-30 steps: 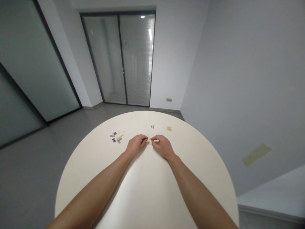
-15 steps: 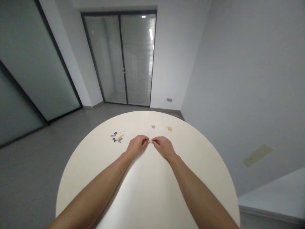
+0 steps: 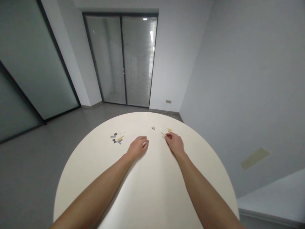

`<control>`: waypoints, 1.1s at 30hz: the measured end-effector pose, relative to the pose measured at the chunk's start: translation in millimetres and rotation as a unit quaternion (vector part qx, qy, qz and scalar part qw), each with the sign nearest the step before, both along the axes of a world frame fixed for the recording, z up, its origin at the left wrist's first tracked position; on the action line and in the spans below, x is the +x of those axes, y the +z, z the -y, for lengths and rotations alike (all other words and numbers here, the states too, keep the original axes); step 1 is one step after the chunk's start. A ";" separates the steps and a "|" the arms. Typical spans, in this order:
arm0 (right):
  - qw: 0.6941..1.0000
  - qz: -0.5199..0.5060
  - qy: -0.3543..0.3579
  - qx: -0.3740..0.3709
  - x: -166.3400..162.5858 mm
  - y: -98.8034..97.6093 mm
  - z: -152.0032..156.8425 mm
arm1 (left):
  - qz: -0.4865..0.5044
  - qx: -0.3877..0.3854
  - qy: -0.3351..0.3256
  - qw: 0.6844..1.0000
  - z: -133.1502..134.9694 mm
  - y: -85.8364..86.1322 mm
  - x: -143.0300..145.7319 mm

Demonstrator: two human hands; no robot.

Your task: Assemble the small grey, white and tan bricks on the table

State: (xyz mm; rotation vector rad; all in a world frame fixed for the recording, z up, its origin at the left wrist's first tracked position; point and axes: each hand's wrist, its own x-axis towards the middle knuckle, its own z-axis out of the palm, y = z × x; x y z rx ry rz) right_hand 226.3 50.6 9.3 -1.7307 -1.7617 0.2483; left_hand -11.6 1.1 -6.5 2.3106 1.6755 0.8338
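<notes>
Between the fingertips of my right hand (image 3: 175, 143) is a thin yellow strip-like piece (image 3: 163, 134), pointing up and left. Its exact kind is too small to make out. Just beyond that hand lies a flat yellow square piece (image 3: 169, 130), partly behind the fingers. My left hand (image 3: 138, 147) rests low over the table with curved fingers apart and nothing visible in them. Two small grey pieces (image 3: 153, 128) lie farther back, between the hands.
A round white table (image 3: 147, 190) fills the foreground. Left of my left hand is a loose group of small parts: a yellow bar (image 3: 120, 138), dark pieces (image 3: 114, 141), grey pieces (image 3: 112, 136) and white pieces (image 3: 121, 131). A glass door (image 3: 138, 63) stands beyond.
My hands were together at the yellow piece and have separated. My right hand has carried it right, near the yellow square piece. My left hand has let go and its fingers have loosened.
</notes>
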 end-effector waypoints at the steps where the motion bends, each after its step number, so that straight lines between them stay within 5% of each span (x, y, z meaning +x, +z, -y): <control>1: 1.000 0.000 -0.029 -0.001 3.8 1.1 -3.4 | 0.001 0.001 -0.001 1.000 -0.5 -1.4 0.0; 10: 0.983 0.023 -0.180 -0.041 32.4 -0.3 -32.8 | -0.003 -0.002 -0.005 1.000 -1.2 -3.3 0.0; 33: 0.985 0.087 -0.147 -0.032 21.3 -2.2 -45.3 | 0.001 -0.016 0.002 1.000 -0.1 -0.1 1.2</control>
